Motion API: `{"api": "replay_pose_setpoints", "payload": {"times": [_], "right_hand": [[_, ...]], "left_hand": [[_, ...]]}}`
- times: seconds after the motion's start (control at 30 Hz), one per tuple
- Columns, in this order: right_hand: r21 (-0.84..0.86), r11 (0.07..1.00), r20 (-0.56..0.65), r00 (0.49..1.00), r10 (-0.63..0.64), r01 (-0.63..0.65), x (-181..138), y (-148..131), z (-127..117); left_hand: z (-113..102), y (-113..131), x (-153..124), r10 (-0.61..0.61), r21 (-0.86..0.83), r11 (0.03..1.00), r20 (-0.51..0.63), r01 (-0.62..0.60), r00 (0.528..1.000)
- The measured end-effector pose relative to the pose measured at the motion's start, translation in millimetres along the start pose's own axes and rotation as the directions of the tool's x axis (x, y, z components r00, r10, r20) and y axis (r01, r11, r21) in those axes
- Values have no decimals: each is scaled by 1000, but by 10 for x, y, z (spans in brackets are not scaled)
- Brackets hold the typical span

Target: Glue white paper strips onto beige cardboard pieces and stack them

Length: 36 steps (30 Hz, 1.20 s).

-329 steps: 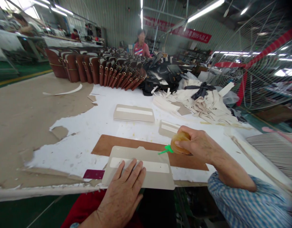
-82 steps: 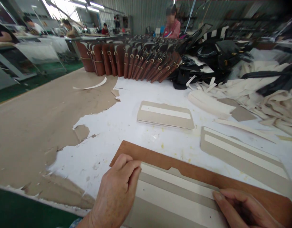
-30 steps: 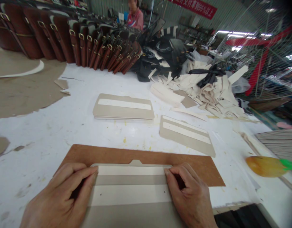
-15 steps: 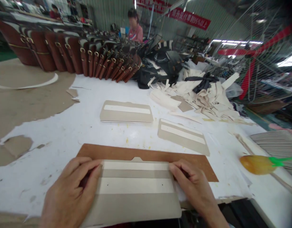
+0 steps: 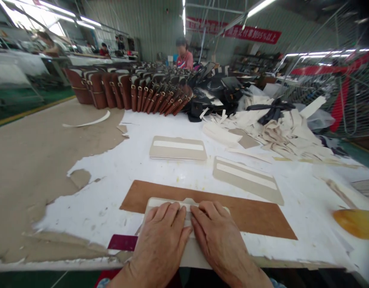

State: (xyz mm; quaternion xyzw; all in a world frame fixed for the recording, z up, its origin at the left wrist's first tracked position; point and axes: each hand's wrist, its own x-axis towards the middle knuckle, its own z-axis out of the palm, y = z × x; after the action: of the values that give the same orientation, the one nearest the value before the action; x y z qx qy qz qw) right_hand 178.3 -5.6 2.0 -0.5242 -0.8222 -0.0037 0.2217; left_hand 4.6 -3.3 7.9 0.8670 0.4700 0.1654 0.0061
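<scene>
A beige card piece [image 5: 189, 202] with a small tab on its far edge lies on a brown board [image 5: 250, 214] at the near edge of the table. My left hand [image 5: 163, 236] and my right hand [image 5: 216, 238] rest flat on it, side by side, fingers stretched out and pressing down. They cover most of the piece. Neither hand holds anything.
A stack of the same beige pieces [image 5: 177, 147] and another piece [image 5: 247, 179] lie further back. An amber glue bottle [image 5: 357, 223] lies at the right. Brown bags [image 5: 133, 94], black bags and cream offcuts [image 5: 280, 130] fill the far table. A person [image 5: 183, 56] stands behind. A dark red piece [image 5: 123, 242] lies by the edge.
Both hands have moved from the ends of the piece to its middle and now lie flat together on it. The white strips are now covered.
</scene>
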Motion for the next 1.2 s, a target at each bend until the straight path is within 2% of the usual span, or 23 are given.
{"api": "replay_pose_setpoints", "payload": {"times": [0.1, 0.23, 0.43, 0.57, 0.67, 0.77, 0.83, 0.93, 1.0, 1.03, 1.1, 1.2], "right_hand": [[-68, 997, 18, 999, -30, 31, -18, 14, 33], [-95, 994, 10, 999, -53, 54, -48, 51, -10], [-142, 989, -74, 997, 27, -37, -199, 222, -100], [-171, 981, -86, 993, 80, -94, -353, 355, -154], [-190, 976, -101, 991, 86, -104, -466, 494, -199], [-211, 974, -175, 983, 46, -83, -597, 668, -232], [-238, 970, -220, 975, -13, -41, -693, 757, -208], [-236, 971, -240, 966, -101, 43, -810, 778, -70], [-192, 980, -259, 960, -104, 54, -848, 723, 54], [-154, 988, -271, 960, -68, 26, -854, 685, 110], [-40, 994, -287, 954, 88, -103, -844, 611, 188], [194, 919, -238, 893, 383, -342, -799, 522, 218]], "left_hand": [[-26, 17, 13, 5, 12, 1000, 16, -6, 1000], [-14, -7, -7, 18, 30, 999, -62, -17, 998], [52, -129, -106, 47, 106, 994, -183, -28, 982], [45, -192, -146, 58, 130, 991, -203, -32, 978], [-35, -276, -199, 51, 96, 995, -202, -32, 978], [-158, -436, -323, 0, -7, 1000, -210, -1, 978], [-212, -544, -432, -85, -54, 996, -257, 74, 963], [-191, -614, -561, -186, -56, 983, -302, 177, 935], [-124, -593, -602, -199, -57, 980, -279, 191, 939], [-87, -572, -613, -201, -71, 979, -265, 189, 943], [-29, -535, -630, -223, -133, 972, -258, 194, 940], [-2, -524, -653, -352, -331, 903, -203, 274, 914]]}}
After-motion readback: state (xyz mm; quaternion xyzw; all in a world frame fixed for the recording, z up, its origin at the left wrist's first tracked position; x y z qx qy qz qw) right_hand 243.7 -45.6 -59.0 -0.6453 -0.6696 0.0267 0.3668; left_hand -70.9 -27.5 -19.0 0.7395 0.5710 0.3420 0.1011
